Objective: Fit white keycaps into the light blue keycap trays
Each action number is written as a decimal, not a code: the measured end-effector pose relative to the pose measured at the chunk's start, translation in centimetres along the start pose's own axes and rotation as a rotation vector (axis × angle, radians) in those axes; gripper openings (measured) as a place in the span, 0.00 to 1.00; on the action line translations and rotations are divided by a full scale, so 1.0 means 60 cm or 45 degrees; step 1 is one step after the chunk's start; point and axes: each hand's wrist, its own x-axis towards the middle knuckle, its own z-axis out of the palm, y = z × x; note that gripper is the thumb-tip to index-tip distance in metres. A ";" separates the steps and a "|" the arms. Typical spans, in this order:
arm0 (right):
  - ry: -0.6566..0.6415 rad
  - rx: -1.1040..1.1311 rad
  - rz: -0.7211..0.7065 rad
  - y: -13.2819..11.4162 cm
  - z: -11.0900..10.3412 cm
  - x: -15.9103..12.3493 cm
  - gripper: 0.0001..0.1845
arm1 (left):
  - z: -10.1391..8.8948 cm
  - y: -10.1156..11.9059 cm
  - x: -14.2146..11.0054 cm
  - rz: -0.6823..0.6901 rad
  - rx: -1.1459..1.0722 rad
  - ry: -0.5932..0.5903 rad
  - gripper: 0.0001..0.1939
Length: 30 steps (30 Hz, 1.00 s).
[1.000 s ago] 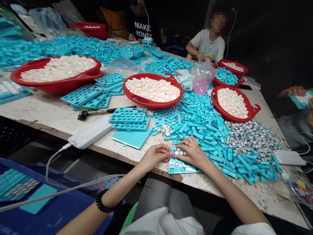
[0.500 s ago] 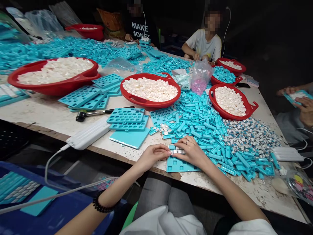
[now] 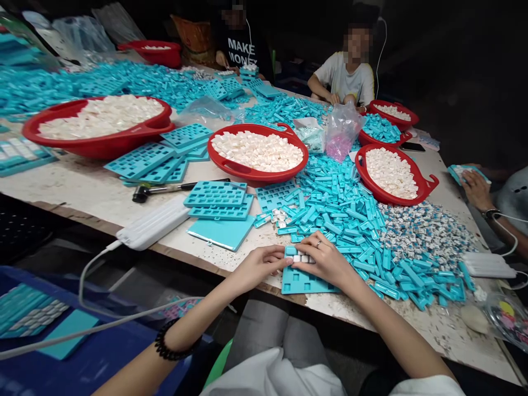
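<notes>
A turquoise panel with square holes (image 3: 305, 281) lies flat at the table's front edge, before me. Across its upper part runs a short row of white keycaps (image 3: 297, 258), partly covered by my fingers. My left hand (image 3: 259, 267) is closed at the panel's upper left edge, its thumb tip against the left end of the row. From the other side, my right hand (image 3: 328, 261) reaches over the panel, with thumb and fingers bent around the keycaps. A ring is on one right-hand finger. The right part of the panel is hidden under that hand.
Loose turquoise bars (image 3: 338, 203) are heaped behind my hands, beside small white-and-blue pieces (image 3: 424, 231). Red bowls (image 3: 258, 177) hold white caps. Stacked panels (image 3: 218, 201), a hammer (image 3: 165, 189) and a white power bank (image 3: 154, 224) lie left. A person's hand (image 3: 476, 190) holds another panel at right.
My hands stay at the same panel, with slightly more of the white row showing. The view has shifted a little. The person at right has moved their panel leftward, nearer the table.
</notes>
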 end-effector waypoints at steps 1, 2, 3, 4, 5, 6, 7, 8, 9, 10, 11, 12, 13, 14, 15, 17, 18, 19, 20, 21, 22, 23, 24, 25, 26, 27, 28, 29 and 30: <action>0.007 -0.012 -0.005 -0.003 -0.002 0.000 0.19 | -0.002 0.001 -0.001 0.011 0.022 -0.026 0.23; 0.008 -0.022 -0.009 -0.005 -0.003 0.001 0.18 | -0.003 0.001 -0.003 0.021 0.041 -0.037 0.22; 0.007 -0.030 -0.015 -0.007 -0.005 0.002 0.18 | -0.003 0.001 -0.004 0.032 0.054 -0.038 0.21; 0.010 -0.036 -0.023 -0.009 -0.006 0.003 0.18 | -0.002 0.000 -0.004 0.043 0.059 -0.043 0.21; 0.017 -0.042 -0.032 -0.010 -0.007 0.004 0.17 | 0.000 0.000 -0.004 0.055 0.051 -0.056 0.20; 0.031 -0.048 -0.040 -0.010 -0.009 0.004 0.17 | 0.002 -0.001 -0.002 0.071 0.029 -0.070 0.20; 0.046 -0.055 -0.046 -0.010 -0.010 0.005 0.17 | 0.004 -0.001 0.000 0.089 -0.003 -0.080 0.20; 0.060 -0.063 -0.050 -0.009 -0.011 0.005 0.17 | 0.005 0.000 0.003 0.103 -0.039 -0.093 0.20; 0.067 -0.070 -0.050 -0.009 -0.012 0.005 0.16 | 0.006 0.001 0.007 0.107 -0.074 -0.112 0.20; 0.066 -0.076 -0.046 -0.008 -0.013 0.005 0.16 | 0.006 0.002 0.011 0.101 -0.107 -0.138 0.21; 0.057 -0.079 -0.041 -0.007 -0.014 0.005 0.16 | 0.005 0.004 0.015 0.085 -0.136 -0.169 0.23; 0.046 -0.078 -0.035 -0.006 -0.015 0.005 0.17 | 0.003 0.006 0.019 0.062 -0.161 -0.210 0.25; 0.036 -0.074 -0.030 -0.006 -0.015 0.005 0.17 | 0.001 0.007 0.022 0.036 -0.181 -0.255 0.27; 0.031 -0.068 -0.027 -0.006 -0.015 0.004 0.17 | 0.000 0.008 0.023 0.016 -0.199 -0.291 0.27; 0.027 -0.061 -0.026 -0.006 -0.015 0.004 0.17 | -0.002 0.009 0.024 0.004 -0.215 -0.312 0.27; 0.025 -0.047 -0.035 -0.008 -0.015 0.004 0.17 | -0.002 0.008 0.023 -0.004 -0.231 -0.309 0.25; 0.025 -0.040 -0.042 -0.008 -0.014 0.004 0.16 | -0.002 0.007 0.021 -0.005 -0.234 -0.289 0.25; 0.021 -0.032 -0.048 -0.009 -0.014 0.004 0.16 | -0.001 0.005 0.019 -0.005 -0.235 -0.264 0.24; 0.016 -0.025 -0.049 -0.010 -0.014 0.004 0.16 | 0.000 0.004 0.018 -0.008 -0.234 -0.238 0.24; 0.008 -0.018 -0.046 -0.011 -0.014 0.004 0.16 | 0.001 0.003 0.016 -0.011 -0.232 -0.217 0.25; -0.002 -0.011 -0.039 -0.011 -0.014 0.005 0.16 | 0.002 0.003 0.014 -0.012 -0.231 -0.200 0.25; -0.012 -0.004 -0.031 -0.012 -0.014 0.005 0.16 | 0.003 0.003 0.013 -0.010 -0.230 -0.188 0.25; -0.018 0.002 -0.027 -0.012 -0.014 0.005 0.16 | 0.003 0.002 0.012 -0.004 -0.228 -0.180 0.25; -0.019 0.008 -0.028 -0.012 -0.015 0.006 0.16 | 0.004 0.002 0.011 0.004 -0.224 -0.174 0.26; -0.020 0.014 -0.033 -0.011 -0.015 0.006 0.16 | 0.005 0.000 0.010 0.016 -0.219 -0.165 0.26; -0.017 0.019 -0.037 -0.011 -0.015 0.006 0.16 | 0.006 -0.002 0.009 0.030 -0.213 -0.149 0.26; -0.014 0.024 -0.040 -0.010 -0.014 0.006 0.16 | 0.007 -0.005 0.008 0.045 -0.205 -0.125 0.27; -0.014 0.030 -0.040 -0.009 -0.014 0.006 0.16 | 0.009 -0.008 0.008 0.060 -0.197 -0.098 0.27; -0.014 0.035 -0.037 -0.008 -0.014 0.006 0.16 | 0.011 -0.013 0.008 0.079 -0.189 -0.071 0.27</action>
